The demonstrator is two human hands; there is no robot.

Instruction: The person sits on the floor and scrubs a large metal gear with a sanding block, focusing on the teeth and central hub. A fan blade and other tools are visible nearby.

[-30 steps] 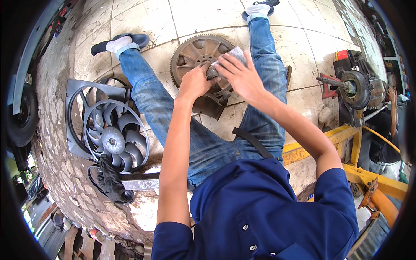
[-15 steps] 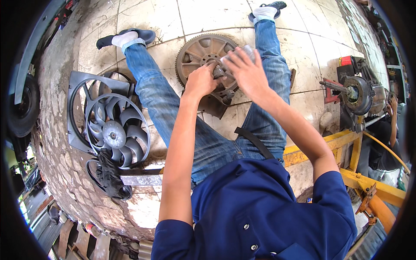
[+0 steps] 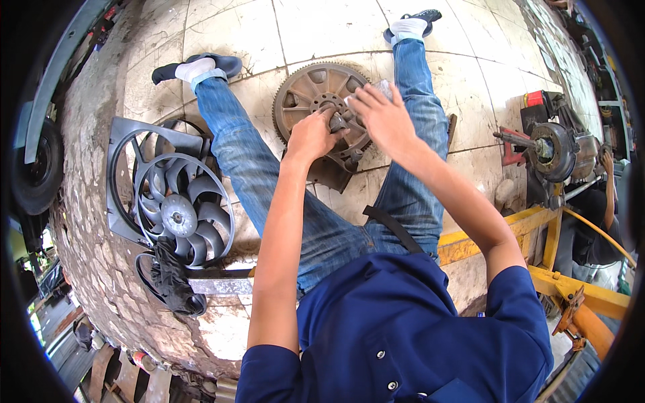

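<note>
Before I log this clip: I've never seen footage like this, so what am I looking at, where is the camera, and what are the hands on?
There is no machine here. A fisheye camera worn on a person's head looks down at their own body, so straight edges bend near the rim. The person sits on a tiled floor with legs spread. Between the legs lies a toothed metal wheel. The left hand is closed around a small dark part at the wheel's hub. The right hand rests open on the wheel beside it; what is under it I cannot tell. On the person's left lies a grey fan in its frame. On the right stands a yellow frame, with another person's arm near the edge.
</note>
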